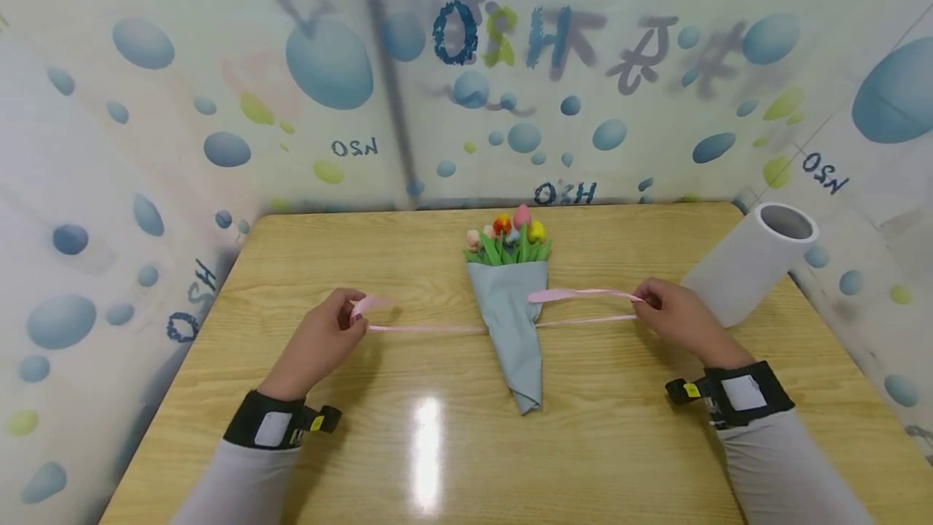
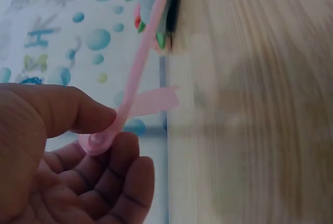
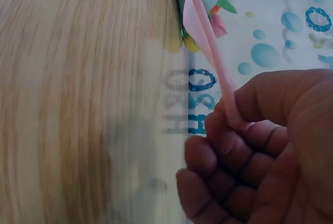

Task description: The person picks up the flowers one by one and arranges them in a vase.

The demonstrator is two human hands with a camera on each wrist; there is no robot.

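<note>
Pink ribbon [image 2: 138, 70] drawn out to both sides of a wrapped bouquet [image 1: 513, 322].

Should the left hand [image 1: 318, 343] and right hand [image 1: 685, 322] pull unevenly, the ribbon, apparently unfastened, could slip free or drag the bouquet sideways; a wide swing of the right hand could bump the white vase [image 1: 751, 266] standing near it, right of the bouquet. The ribbon lies pinched between thumb and fingers of each hand, the left well to the left of the bouquet, the right well to the right, with a loose tail [image 1: 554, 296] reaching back over the bouquet's wrapper. The bouquet itself rests on the worktop [image 1: 408, 266], between the hands and touched by neither; the wrapper hides the ribbon's middle, which probably runs underneath.
</note>
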